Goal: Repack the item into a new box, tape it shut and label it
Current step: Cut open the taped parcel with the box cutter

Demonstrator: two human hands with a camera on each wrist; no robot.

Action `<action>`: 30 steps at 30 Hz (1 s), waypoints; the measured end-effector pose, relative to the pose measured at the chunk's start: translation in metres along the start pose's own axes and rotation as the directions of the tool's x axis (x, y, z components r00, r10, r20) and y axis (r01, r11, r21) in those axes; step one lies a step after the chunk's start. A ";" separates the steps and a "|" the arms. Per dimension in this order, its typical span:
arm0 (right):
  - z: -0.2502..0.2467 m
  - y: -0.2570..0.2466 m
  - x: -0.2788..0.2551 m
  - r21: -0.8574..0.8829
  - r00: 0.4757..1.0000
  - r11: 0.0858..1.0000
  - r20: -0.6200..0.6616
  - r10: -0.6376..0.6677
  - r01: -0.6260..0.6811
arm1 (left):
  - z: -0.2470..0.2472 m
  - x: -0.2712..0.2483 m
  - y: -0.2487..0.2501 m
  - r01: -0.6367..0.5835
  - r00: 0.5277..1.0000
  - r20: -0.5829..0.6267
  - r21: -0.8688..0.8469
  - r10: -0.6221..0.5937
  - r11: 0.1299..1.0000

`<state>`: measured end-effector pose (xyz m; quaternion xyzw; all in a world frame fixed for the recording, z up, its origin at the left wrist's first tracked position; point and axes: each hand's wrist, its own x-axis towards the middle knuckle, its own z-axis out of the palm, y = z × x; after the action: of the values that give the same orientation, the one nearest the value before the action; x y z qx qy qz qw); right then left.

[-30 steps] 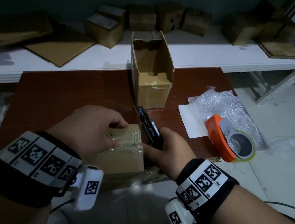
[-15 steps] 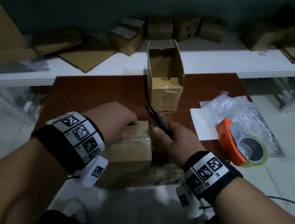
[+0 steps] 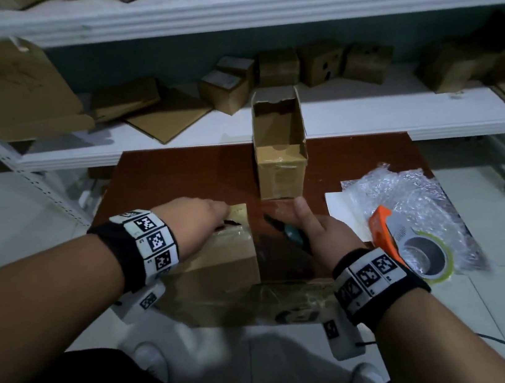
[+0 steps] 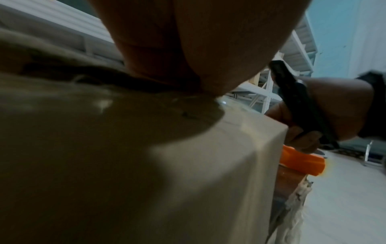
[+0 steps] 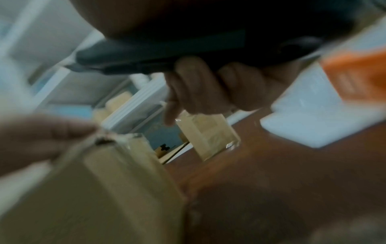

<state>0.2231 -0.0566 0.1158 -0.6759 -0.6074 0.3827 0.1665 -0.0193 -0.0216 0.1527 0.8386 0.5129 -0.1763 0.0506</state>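
Note:
A taped cardboard box (image 3: 222, 260) sits at the near edge of the brown table (image 3: 177, 176). My left hand (image 3: 203, 221) lies on its top, and the fingers pinch the flap at a dark slit (image 3: 233, 224) in the seam, which gapes a little. Just right of the box, my right hand (image 3: 318, 234) grips a dark utility knife (image 3: 289, 233), tip pointing away from me. The knife (image 4: 296, 99) is clear of the box (image 4: 125, 165). An empty new box (image 3: 280, 171) stands open-topped behind the hands.
An orange tape dispenser (image 3: 383, 231) lies on bubble wrap (image 3: 407, 195) at the table's right edge, beside a white label sheet (image 3: 339, 208). White shelves (image 3: 363, 110) behind hold several small boxes and flat cardboard. Cardboard hangs off the table's near edge (image 3: 292, 296).
My left hand has shifted from gripping the box top to working its fingers into the seam, and the flap has lifted. The right hand with the knife has drawn away to the right.

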 end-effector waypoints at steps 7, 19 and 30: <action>0.002 0.011 -0.002 0.277 0.997 0.961 0.071 -0.039 0.018 | 0.002 -0.003 0.007 0.044 0.999 -0.015 0.015 -0.044 0.999; -0.005 0.018 0.001 -0.349 0.971 0.913 0.185 -0.154 0.211 | 0.019 0.006 0.010 0.086 0.987 -0.115 -0.214 -0.113 0.973; -0.002 0.000 0.000 -0.509 0.961 0.815 0.173 -0.217 0.276 | 0.034 -0.002 0.010 0.015 0.961 -0.263 -0.264 -0.087 0.964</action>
<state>0.2246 -0.0560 0.1176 -0.5896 -0.7795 0.2115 -0.0101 -0.0195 -0.0372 0.1208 0.8274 0.5552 0.0079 0.0842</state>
